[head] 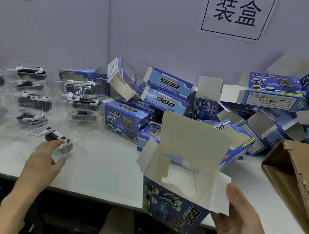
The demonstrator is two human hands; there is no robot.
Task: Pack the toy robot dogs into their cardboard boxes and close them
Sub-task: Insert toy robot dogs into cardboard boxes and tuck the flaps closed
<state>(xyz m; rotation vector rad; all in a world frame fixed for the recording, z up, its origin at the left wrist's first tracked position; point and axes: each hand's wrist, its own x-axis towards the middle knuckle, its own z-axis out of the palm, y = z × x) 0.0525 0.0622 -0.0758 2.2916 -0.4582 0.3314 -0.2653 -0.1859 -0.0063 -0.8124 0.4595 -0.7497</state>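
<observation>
An open blue "DOG" cardboard box (174, 205) stands upright at the table's front edge with its grey top flaps spread. My right hand (242, 221) holds its right side, thumb along the flap. My left hand (45, 160) reaches out to the left, its fingertips touching a toy robot dog in a clear plastic tray (57, 139). The fingers are extended and not curled round it.
Several more toy dogs in clear trays (30, 101) cover the table's left side. A heap of blue boxes (173, 95), some with open flaps, is piled against the back wall. A torn brown carton (301, 180) lies on its side at the right.
</observation>
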